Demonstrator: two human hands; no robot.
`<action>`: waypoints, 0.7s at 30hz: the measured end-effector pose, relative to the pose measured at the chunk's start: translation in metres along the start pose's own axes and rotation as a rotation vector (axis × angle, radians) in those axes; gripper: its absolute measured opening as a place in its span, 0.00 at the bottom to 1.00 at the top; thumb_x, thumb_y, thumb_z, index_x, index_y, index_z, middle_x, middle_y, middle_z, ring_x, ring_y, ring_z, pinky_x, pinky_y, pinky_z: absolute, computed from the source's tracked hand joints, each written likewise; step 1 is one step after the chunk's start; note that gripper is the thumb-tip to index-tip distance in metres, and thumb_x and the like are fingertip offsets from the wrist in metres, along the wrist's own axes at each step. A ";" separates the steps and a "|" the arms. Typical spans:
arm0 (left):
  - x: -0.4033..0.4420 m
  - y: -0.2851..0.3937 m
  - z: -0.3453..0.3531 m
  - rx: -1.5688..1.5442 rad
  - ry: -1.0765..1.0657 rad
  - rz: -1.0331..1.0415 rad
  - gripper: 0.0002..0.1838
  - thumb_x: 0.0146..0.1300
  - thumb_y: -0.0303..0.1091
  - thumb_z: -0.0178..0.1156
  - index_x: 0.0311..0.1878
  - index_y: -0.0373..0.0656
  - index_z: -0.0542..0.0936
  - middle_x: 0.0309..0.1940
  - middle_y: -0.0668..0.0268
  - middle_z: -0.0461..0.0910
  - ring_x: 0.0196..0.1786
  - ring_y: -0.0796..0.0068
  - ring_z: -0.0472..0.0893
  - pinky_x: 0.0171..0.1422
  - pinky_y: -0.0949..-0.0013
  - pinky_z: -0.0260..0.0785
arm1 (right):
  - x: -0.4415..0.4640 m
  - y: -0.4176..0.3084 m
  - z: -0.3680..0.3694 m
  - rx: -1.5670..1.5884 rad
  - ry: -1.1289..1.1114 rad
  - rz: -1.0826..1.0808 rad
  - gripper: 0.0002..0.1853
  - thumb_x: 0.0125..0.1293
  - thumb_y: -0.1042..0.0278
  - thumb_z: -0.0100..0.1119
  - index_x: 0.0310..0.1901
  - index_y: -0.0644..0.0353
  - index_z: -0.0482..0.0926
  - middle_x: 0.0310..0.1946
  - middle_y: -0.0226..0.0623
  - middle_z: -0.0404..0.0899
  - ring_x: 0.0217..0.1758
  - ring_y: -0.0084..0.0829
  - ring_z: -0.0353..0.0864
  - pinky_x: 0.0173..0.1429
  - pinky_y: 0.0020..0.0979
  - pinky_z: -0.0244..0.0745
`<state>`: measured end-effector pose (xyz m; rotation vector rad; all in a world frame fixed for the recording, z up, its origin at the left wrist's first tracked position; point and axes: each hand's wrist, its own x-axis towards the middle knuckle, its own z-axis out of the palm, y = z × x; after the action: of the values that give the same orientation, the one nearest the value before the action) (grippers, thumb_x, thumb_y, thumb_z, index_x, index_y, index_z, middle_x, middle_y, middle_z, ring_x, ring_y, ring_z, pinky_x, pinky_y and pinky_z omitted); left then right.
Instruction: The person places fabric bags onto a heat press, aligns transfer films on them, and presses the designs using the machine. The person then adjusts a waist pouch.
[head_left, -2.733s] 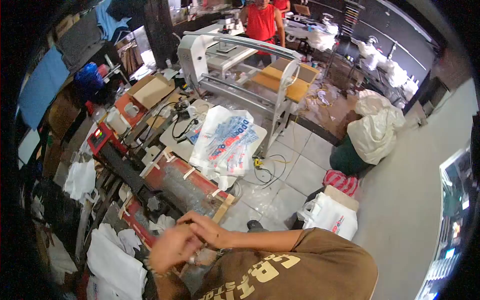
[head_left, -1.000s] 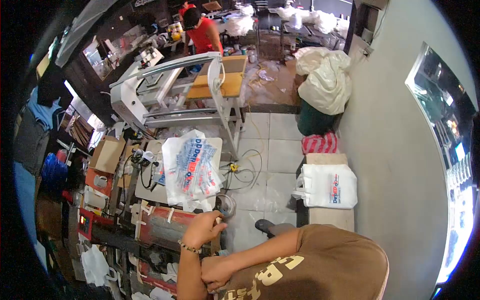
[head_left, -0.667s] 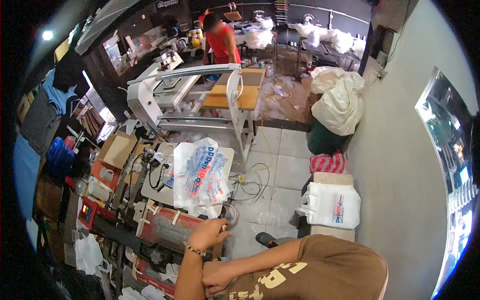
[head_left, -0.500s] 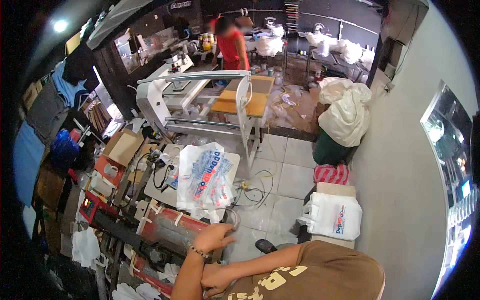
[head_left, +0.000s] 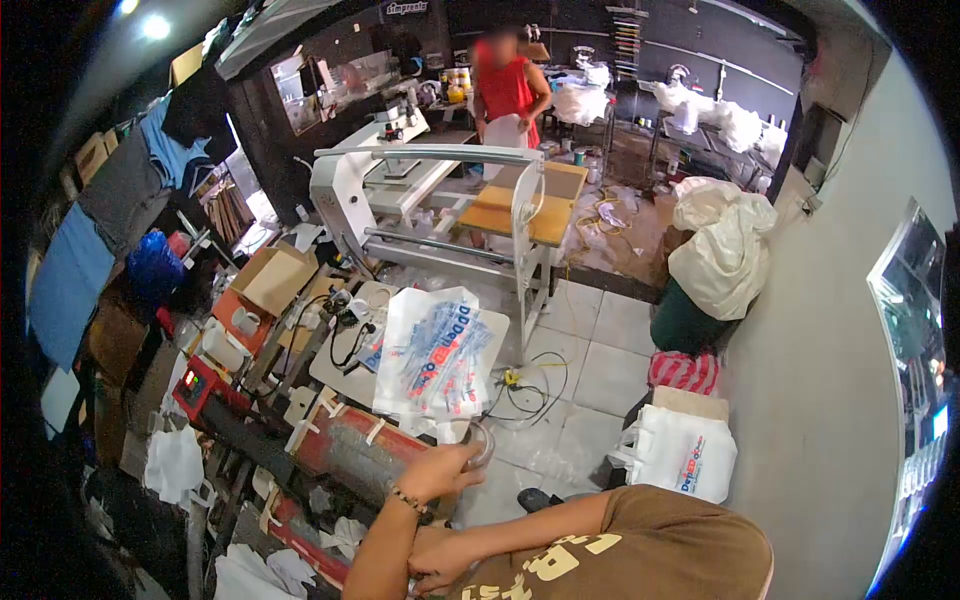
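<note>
Well left of the stack of printed white bags (head_left: pixel 440 350), a blank white bag (head_left: pixel 172 465) sits low, with a red control box (head_left: pixel 205 388) nearer. Up and left of the stack, a white mug (head_left: pixel 245 320) stands before an open cardboard box (head_left: pixel 275 280); its contents are too unclear to tell. Just below the stack, the right hand (head_left: pixel 435 558) lies against the left forearm, fingers curled partly behind it; whether they close on it I cannot tell. Above it, nearer the stack, the left hand (head_left: pixel 440 475) hangs from a bent wrist with a beaded bracelet (head_left: pixel 410 499), back upward, fingers loose and thumb apart. The stack lies on a pale board (head_left: pixel 322 368), its strap end toward the left hand, long axis running away from it, lettering slanting up to the right. Right of the stack are a green bin (head_left: pixel 682 322), topped by a bulging cream sack (head_left: pixel 725 255), and, lower, another printed bag (head_left: pixel 685 450).
</note>
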<state>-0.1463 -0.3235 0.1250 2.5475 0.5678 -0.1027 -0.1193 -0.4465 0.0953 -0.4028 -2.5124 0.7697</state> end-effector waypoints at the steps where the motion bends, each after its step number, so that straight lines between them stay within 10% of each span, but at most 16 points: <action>1: 0.000 0.000 0.001 -0.005 0.007 -0.005 0.39 0.62 0.44 0.69 0.72 0.37 0.65 0.35 0.48 0.83 0.39 0.48 0.84 0.45 0.54 0.75 | 0.000 -0.001 -0.003 0.008 -0.020 0.024 0.26 0.62 0.44 0.60 0.19 0.60 0.80 0.19 0.45 0.80 0.27 0.53 0.81 0.32 0.50 0.74; 17: 0.001 0.026 -0.031 -0.384 0.256 -0.199 0.54 0.61 0.50 0.70 0.79 0.36 0.49 0.29 0.50 0.83 0.34 0.51 0.84 0.41 0.56 0.74 | 0.003 -0.006 -0.010 0.066 0.027 0.037 0.22 0.61 0.48 0.60 0.21 0.61 0.80 0.21 0.48 0.79 0.29 0.56 0.80 0.37 0.51 0.73; 19: 0.002 0.023 -0.033 -0.407 0.385 -0.306 0.52 0.59 0.46 0.72 0.78 0.34 0.52 0.30 0.52 0.84 0.33 0.56 0.84 0.41 0.57 0.74 | 0.002 -0.009 -0.018 0.107 0.015 0.028 0.22 0.59 0.49 0.61 0.19 0.61 0.79 0.20 0.48 0.79 0.29 0.57 0.80 0.38 0.52 0.73; 21: -0.002 0.037 -0.052 -0.865 0.533 -0.283 0.41 0.60 0.33 0.73 0.74 0.36 0.64 0.22 0.77 0.68 0.26 0.89 0.67 0.31 0.79 0.63 | 0.005 0.000 -0.016 0.030 -0.038 0.049 0.21 0.57 0.50 0.61 0.20 0.62 0.79 0.21 0.50 0.79 0.30 0.58 0.80 0.37 0.52 0.74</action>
<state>-0.1343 -0.3263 0.1877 1.6209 0.9224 0.6086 -0.1152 -0.4369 0.1090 -0.4454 -2.5312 0.8407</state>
